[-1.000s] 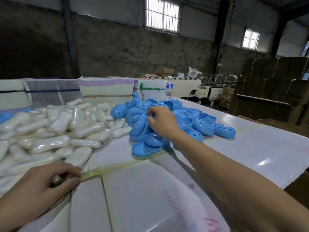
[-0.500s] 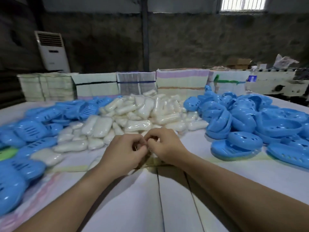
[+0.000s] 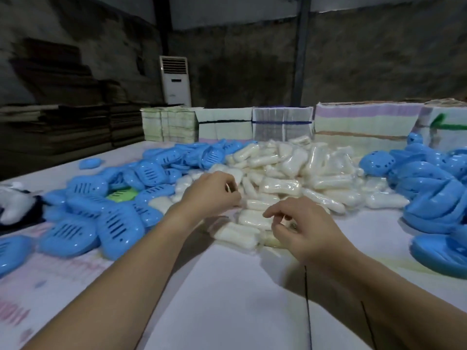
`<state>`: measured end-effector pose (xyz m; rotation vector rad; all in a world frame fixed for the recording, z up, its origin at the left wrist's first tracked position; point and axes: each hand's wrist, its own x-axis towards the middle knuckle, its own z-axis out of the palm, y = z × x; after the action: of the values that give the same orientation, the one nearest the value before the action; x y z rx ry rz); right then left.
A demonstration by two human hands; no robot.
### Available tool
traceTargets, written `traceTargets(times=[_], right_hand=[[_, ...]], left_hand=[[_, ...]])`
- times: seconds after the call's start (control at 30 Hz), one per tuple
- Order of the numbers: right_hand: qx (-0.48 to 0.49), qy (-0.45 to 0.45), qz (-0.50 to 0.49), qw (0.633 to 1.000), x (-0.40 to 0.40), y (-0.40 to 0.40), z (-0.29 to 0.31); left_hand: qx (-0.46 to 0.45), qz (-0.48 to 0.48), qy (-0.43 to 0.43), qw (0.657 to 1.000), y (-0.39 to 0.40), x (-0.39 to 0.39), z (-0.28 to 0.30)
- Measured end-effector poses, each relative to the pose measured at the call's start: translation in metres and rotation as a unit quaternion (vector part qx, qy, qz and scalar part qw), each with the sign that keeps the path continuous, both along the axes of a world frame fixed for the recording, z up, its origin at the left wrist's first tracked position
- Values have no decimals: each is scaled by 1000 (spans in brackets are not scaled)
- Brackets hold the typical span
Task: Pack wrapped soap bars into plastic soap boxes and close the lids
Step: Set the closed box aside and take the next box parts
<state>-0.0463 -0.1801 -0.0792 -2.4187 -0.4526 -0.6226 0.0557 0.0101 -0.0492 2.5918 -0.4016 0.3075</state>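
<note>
A big pile of wrapped white soap bars (image 3: 290, 170) lies mid-table. Blue slotted soap-box parts (image 3: 118, 223) are heaped to its left, with one green piece (image 3: 122, 194) among them. Blue box shells with round holes (image 3: 429, 190) are stacked at the right. My left hand (image 3: 212, 193) hovers over the pile's left near edge with its fingers curled. My right hand (image 3: 300, 228) is lower, its curled fingertips at the nearest soap bars (image 3: 240, 233). Whether either hand holds something small is not visible.
The white table (image 3: 227, 286) stretches toward me. Bundled stacks of flat packaging (image 3: 283, 125) line the far edge. A white and dark cloth (image 3: 15, 205) lies at the far left. Behind are a standing air conditioner (image 3: 175, 80) and flat cardboard stacks (image 3: 63, 117).
My view has swung left from the round-holed box pile to the soap pile. My hands, pinched together half a second ago, have moved apart over the near soap bars.
</note>
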Motion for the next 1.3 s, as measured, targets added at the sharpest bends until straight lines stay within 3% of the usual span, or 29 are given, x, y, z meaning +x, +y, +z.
traceTargets(times=[0.1,0.23,0.3,0.43,0.63,0.9,1.3], right_hand=[[-41,3,42,998,-1,3,-3],[-57,18,54,997,0,2,-3],[-62,19,58,996,0,4,-2],[-75,29,67,994,-1,5,-3],[-66,28,81,994,-3,5,-2],[-63,22,102,993,-1,6,-3],[-57,25,112,992,-2,6,-4]], left_hand=[[133,71,7,988,29,10,20],[296,114,135,939,74,10,46],[349,134,195,907,95,2,59],[412,173,231,864,116,-6,63],[339,185,253,887,137,-4,31],[334,168,77,924,127,11,2],[179,160,18,971,140,31,-23]])
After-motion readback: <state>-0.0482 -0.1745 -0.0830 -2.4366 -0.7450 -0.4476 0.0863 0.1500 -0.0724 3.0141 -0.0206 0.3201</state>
